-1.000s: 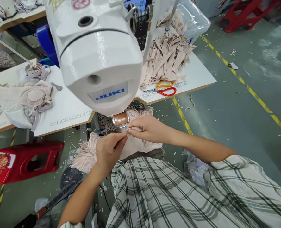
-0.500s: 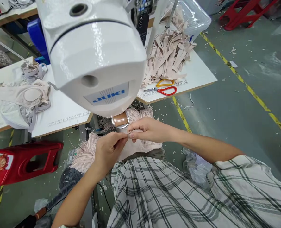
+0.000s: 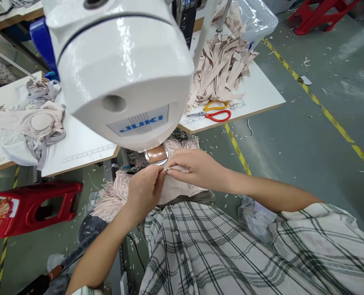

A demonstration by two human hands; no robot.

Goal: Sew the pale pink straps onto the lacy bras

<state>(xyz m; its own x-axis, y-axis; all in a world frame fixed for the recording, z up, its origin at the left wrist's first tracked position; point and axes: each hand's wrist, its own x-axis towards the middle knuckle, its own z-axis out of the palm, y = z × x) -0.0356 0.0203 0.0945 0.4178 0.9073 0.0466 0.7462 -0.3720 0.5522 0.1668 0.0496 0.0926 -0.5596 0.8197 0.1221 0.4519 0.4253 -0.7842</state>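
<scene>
"Cloth (image 3: 183,189): which way?"
"Its lacy part lies beyond the fingers (image 3: 180,176); folds hide the long axis. Pale pink, crumpled, it spreads beneath them."
"Left hand (image 3: 143,189), right hand (image 3: 205,170)?"
"Both pinched closed on a fold of it."
"Containers?"
"Clear bin (image 3: 262,21), beyond the fingers, rightward; contents unclear."

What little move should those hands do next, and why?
Perhaps nudge the pale pink fabric gently toward the sewing machine, since the left hand and right hand seem to pinch it close together, just in front of that machine.
</scene>
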